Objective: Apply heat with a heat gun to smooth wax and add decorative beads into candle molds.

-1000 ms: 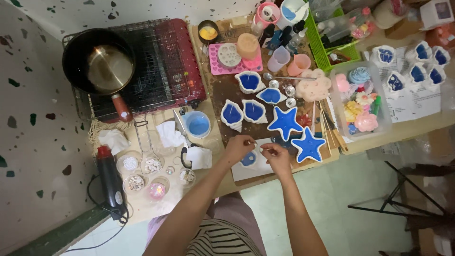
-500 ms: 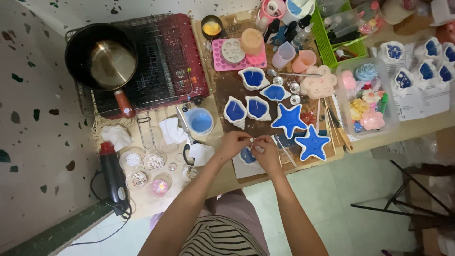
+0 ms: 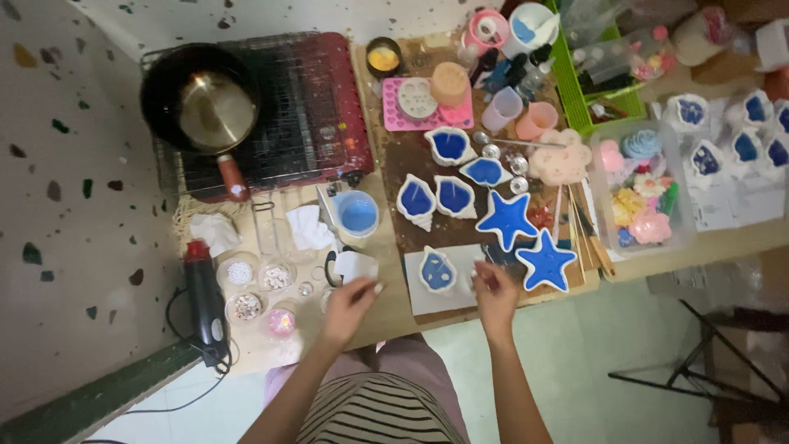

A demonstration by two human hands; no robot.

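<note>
The left hand (image 3: 349, 302) hovers over the near edge of the wooden table (image 3: 386, 316), its thumb and forefinger pinched on something small and pale that is too tiny to make out. Just beyond its fingertips lie a crumpled white tissue (image 3: 356, 265) and small clear glass bowls of shells and beads (image 3: 261, 289). The right hand (image 3: 496, 292) is loosely curled; I cannot tell whether it holds anything. Just left of it, between both hands, a white shell-shaped mould filled with blue wax (image 3: 436, 270) sits on a pale sheet; a blue star-shaped candle (image 3: 543, 262) lies just right of that hand.
</note>
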